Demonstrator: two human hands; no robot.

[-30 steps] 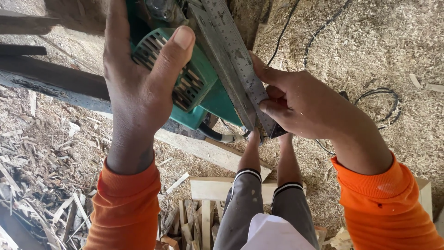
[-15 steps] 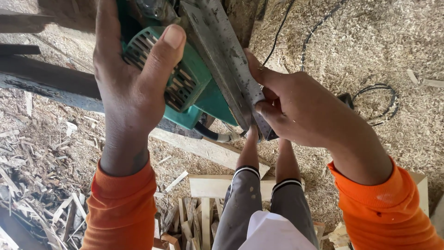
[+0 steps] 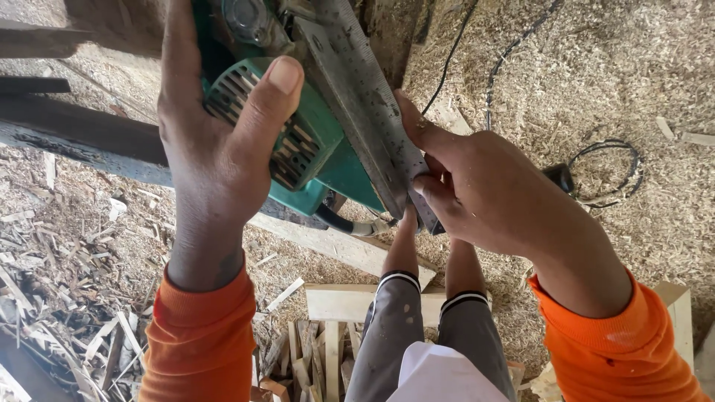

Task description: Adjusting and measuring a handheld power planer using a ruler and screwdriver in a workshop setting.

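Observation:
A green electric power tool (image 3: 320, 160) with a vented motor housing is held up in front of me. My left hand (image 3: 216, 141) wraps around its housing, thumb laid over the vents. A grey metal base plate (image 3: 365, 112) runs slantwise along the tool's right side. My right hand (image 3: 477, 186) pinches the lower end of that plate between thumb and fingers. The tool's black cable (image 3: 335, 220) hangs out below it. Both sleeves are orange. My legs in grey trousers (image 3: 424, 327) show below.
Sawdust (image 3: 596, 74) covers the ground, with a black cord (image 3: 603, 167) coiled on it at the right. Dark wooden beams (image 3: 82, 138) lie at the left. Wood offcuts and splinters (image 3: 67, 320) pile at the lower left, and pale planks (image 3: 350, 301) lie near my feet.
The tool and both hands have shifted slightly up and left in view. The grips on the housing and the plate stay the same.

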